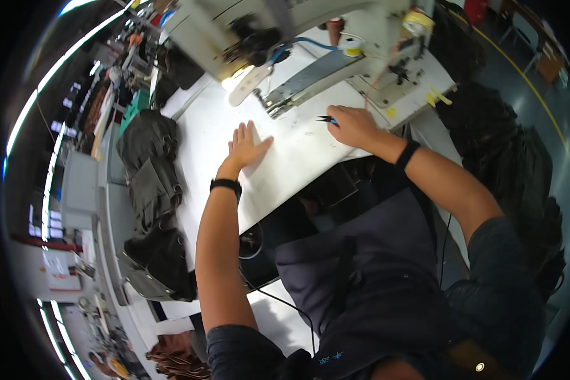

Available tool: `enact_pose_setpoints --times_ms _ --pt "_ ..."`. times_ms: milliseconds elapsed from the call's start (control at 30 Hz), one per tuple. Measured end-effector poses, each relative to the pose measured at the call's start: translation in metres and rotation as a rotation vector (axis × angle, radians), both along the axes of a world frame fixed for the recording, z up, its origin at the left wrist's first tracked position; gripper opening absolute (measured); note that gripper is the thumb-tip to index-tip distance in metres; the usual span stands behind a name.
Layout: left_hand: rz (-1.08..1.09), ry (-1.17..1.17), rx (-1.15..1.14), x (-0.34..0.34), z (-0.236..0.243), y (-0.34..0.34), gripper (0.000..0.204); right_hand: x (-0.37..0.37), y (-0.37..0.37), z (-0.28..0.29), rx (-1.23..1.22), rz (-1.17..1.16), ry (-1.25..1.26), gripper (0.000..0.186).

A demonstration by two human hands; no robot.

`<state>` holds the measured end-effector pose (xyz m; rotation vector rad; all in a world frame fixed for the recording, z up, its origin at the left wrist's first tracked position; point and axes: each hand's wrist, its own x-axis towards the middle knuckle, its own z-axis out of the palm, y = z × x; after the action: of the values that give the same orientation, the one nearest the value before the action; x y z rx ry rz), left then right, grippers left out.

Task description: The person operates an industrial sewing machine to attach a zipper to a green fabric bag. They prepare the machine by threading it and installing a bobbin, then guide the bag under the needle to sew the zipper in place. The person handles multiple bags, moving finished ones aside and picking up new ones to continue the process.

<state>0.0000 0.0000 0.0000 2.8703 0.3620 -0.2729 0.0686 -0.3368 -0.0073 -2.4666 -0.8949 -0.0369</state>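
My left hand (247, 148) rests palm down on the white sewing table (275, 177), fingers spread, holding nothing. A pair of small thread snips (327, 119), dark-bladed with a bit of blue, pokes out of my right hand (356, 126), whose fingers are wrapped round it. The blades point left, over the tabletop. Just beyond both hands is the sewing machine (320, 77), its narrow arm reaching toward the needle area (275, 107). No cloth shows under that end. A lit lamp (237, 79) shines beside it.
Dark bags (153, 183) line the table's left side. A large heap of dark material (510, 158) lies on the right. Yellow scraps (437, 97) and a cone of yellow thread (418, 22) are at the machine's right end. Brown material (178, 354) sits at lower left.
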Motion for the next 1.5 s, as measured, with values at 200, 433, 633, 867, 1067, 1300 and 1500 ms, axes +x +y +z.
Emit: enact_pose_setpoints --times_ms 200,433,633,867,1067,1300,1500 --pt "-0.027 -0.183 -0.790 -0.031 0.090 -0.086 0.106 0.022 -0.025 -0.027 0.312 -0.145 -0.366 0.032" --pt "-0.066 -0.402 -0.736 -0.028 0.091 -0.090 0.047 0.009 -0.005 -0.039 0.280 -0.015 -0.485 0.023" --pt "-0.093 -0.439 -1.018 -0.022 0.089 -0.097 0.042 0.006 -0.012 -0.026 0.226 -0.004 -0.494 0.027" --pt "-0.130 -0.598 -0.775 -0.019 0.072 -0.088 0.045 0.009 -0.011 -0.025 0.192 0.080 -0.530 0.025" --pt "-0.205 -0.568 -0.835 -0.012 0.074 -0.092 0.040 0.020 -0.025 -0.029 0.202 0.058 -0.518 0.024" --pt "-0.044 -0.486 -0.786 -0.018 0.082 -0.088 0.028 0.006 -0.012 -0.031 0.274 -0.056 -0.496 0.023" --pt "0.082 -0.465 -0.780 -0.020 0.077 -0.075 0.038 0.012 -0.012 -0.038 0.259 -0.070 -0.481 0.019"
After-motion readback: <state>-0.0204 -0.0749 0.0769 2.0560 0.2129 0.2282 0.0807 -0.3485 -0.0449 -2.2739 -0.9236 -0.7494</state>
